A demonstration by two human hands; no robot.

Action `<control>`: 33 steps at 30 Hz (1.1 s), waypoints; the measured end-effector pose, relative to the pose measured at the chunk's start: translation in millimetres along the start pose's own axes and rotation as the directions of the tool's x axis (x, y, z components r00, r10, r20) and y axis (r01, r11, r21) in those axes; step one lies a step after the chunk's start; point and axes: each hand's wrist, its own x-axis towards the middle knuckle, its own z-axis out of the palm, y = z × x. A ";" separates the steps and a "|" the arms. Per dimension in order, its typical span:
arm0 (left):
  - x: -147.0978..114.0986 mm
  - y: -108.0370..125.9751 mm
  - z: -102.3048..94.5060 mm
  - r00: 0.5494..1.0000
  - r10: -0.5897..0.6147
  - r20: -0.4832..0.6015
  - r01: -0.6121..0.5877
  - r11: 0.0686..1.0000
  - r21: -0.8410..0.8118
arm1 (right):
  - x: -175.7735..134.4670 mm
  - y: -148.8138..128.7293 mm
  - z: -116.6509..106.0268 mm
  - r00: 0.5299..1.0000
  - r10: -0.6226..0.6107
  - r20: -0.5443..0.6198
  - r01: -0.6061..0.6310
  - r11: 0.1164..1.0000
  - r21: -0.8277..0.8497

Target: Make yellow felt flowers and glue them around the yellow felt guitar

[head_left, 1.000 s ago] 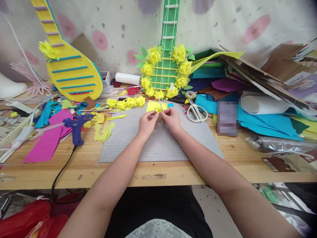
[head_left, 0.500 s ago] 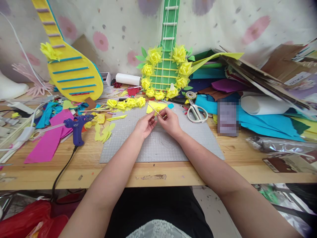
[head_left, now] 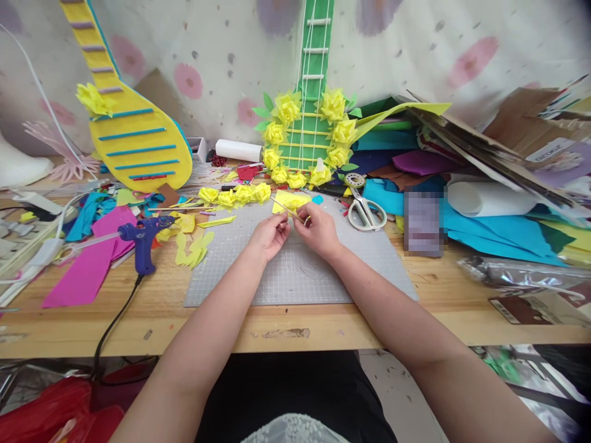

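Stick, thin and pale, is pinched aslant above the mat by the right hand; the left hand is curled, its grip unclear.

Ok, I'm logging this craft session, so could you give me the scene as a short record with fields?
Right hand: pinching a thin stick
Left hand: fingers curled close to the stick; contact unclear
Work surface: gray cutting mat on a wooden table
Just beyond the hands: yellow paper
Behind the mat: green guitar shape, upright, bordered with yellow flowers
Farther left: yellow guitar shape
Left of the mat: blue glue gun
Right of the hands: scissors
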 end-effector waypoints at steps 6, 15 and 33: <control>2.8 -2.9 -1.5 0.995 0.095 0.019 -0.095 0.995 -0.003 | 1.6 0.1 -1.2 1.000 -0.001 -0.003 0.000 0.999 -0.048; 3.2 -4.0 -0.2 0.991 0.132 -0.002 -0.132 0.991 -0.017 | 2.6 -1.0 -4.6 1.000 -0.019 -0.006 0.019 0.998 -0.059; 6.7 -0.8 -7.8 0.967 0.251 -0.032 -0.250 0.968 0.025 | 4.6 10.9 0.3 0.994 -0.009 0.107 0.003 0.999 0.053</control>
